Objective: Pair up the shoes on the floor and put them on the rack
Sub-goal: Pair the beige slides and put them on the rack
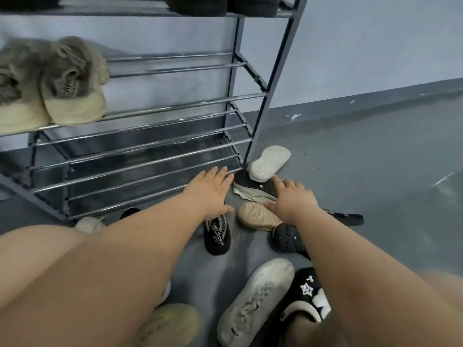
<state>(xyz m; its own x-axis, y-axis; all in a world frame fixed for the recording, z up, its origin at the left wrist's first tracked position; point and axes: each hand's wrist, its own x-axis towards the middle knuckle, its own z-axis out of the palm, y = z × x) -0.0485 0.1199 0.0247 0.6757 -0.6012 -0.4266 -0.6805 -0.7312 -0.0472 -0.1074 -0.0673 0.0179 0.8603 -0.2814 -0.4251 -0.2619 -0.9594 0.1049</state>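
The black knit shoe on the grey floor reads "RENCAF". Left hand and right hand, both spread flat and empty, hover over scattered shoes beside the metal rack.

My left hand and right hand reach flat, fingers spread, over the shoe pile by the rack; my right fingertips touch a black knit sneaker under an upturned white sole.

Pale blue-grey wall far; darker grey skirting band along base, paint chipped. Grey-blue floor near, scuffed right.
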